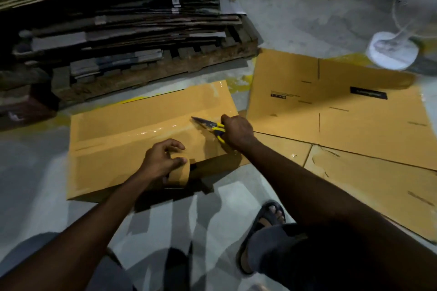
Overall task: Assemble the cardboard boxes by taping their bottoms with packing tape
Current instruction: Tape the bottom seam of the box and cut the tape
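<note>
Brown cardboard box (pixel 118 130) on the grey floor (pixel 35 172), shiny clear tape (pixel 153 131) along its shut flaps.
Left hand (pixel 160 160) grips a brown tape roll (pixel 179 175) at its near edge; right hand (pixel 236 132) grips yellow-handled scissors (pixel 210 125) over it.

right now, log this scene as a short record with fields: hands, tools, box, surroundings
cardboard box: on the floor, glossy tape strip along its seam
left hand: grips the packing tape roll at the box's near edge
right hand: holds yellow-handled scissors, blades over the tape strip
right of box: flat cardboard sheets
behind: stack of flattened cardboard on a pallet
far right: white fan
</note>
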A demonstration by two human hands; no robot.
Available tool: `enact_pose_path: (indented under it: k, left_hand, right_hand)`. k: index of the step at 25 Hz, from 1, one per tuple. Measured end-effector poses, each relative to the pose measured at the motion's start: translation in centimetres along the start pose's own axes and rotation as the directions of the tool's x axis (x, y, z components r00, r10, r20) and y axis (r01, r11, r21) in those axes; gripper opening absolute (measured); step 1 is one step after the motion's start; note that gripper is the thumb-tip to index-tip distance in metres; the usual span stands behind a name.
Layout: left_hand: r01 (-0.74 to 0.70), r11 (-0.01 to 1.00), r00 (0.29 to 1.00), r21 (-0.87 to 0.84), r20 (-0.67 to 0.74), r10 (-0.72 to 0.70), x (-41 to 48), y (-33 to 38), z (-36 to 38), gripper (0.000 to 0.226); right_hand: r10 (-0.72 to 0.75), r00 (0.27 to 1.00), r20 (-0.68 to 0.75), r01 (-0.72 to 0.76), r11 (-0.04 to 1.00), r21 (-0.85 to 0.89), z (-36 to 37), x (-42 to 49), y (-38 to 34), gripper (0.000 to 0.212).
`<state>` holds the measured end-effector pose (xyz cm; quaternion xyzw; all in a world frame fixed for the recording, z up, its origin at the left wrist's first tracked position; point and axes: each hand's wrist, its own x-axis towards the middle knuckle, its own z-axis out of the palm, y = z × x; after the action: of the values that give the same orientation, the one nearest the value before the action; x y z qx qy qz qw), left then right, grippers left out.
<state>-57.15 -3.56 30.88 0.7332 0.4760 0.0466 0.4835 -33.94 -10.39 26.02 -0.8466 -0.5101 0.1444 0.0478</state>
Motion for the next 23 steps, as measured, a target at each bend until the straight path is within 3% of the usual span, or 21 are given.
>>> enact_pose_path:
  k: [3, 6, 9, 11, 13, 14, 16, 17, 23]
  left_hand:
    - [-0.017, 0.999, 0.996, 0.031, -0.09, 0.019, 1.5, 0.7, -1.4, 0.024]
    - [-0.049, 0.998, 0.998, 0.039, -0.04, 0.05, 2.6, 0.8, -1.1, 0.024]
    - [-0.036, 0.999, 0.999, 0.036, -0.011, 0.037, 3.4, 0.5, -0.6, 0.025]
    - [-0.049, 0.998, 0.999, 0.034, -0.023, 0.05, 3.8, 0.7, -0.1, 0.027]
    - [-0.072, 0.997, 0.997, 0.03, -0.024, 0.073, 3.9, 0.8, 0.5, 0.027]
    - [-0.08, 0.996, 0.997, 0.033, -0.018, 0.08, 3.8, 0.8, 0.8, 0.027]
    - [-0.086, 0.994, 0.996, 0.064, 0.0, 0.086, 3.5, 0.6, 1.2, 0.027]
    - [-0.083, 0.994, 0.997, 0.076, 0.002, 0.083, 3.5, 0.4, 1.3, 0.027]
    - [-0.069, 0.997, 0.997, 0.039, -0.013, 0.07, 3.9, 0.6, 1.3, 0.023]
  right_hand:
    - [0.007, 1.0, 0.023, -0.009, 0.997, 0.078, 2.0, 1.2, -4.0, 0.04]
    - [0.044, 0.995, 0.091, -0.059, 0.984, 0.169, 4.1, 0.8, -5.2, 0.037]
    - [-0.067, 0.992, 0.104, 0.041, 0.972, 0.233, 4.3, 0.2, -4.3, 0.035]
    - [-0.083, 0.992, 0.1, 0.039, 0.926, 0.376, 3.2, -0.1, -3.0, 0.032]
    - [0.071, 0.993, 0.094, -0.115, 0.767, 0.632, 2.1, -0.7, -1.3, 0.022]
    - [0.174, 0.977, 0.122, -0.203, 0.601, 0.773, 1.7, -1.2, -0.1, 0.014]
    - [0.313, 0.92, 0.236, -0.326, 0.277, 0.904, 1.5, -2.6, 3.0, 0.025]
    - [0.339, 0.901, 0.27, -0.355, 0.22, 0.909, 1.6, -3.4, 4.9, 0.029]
    - [0.296, 0.894, 0.336, -0.423, 0.312, 0.851, 4.0, -6.0, 8.3, 0.036]
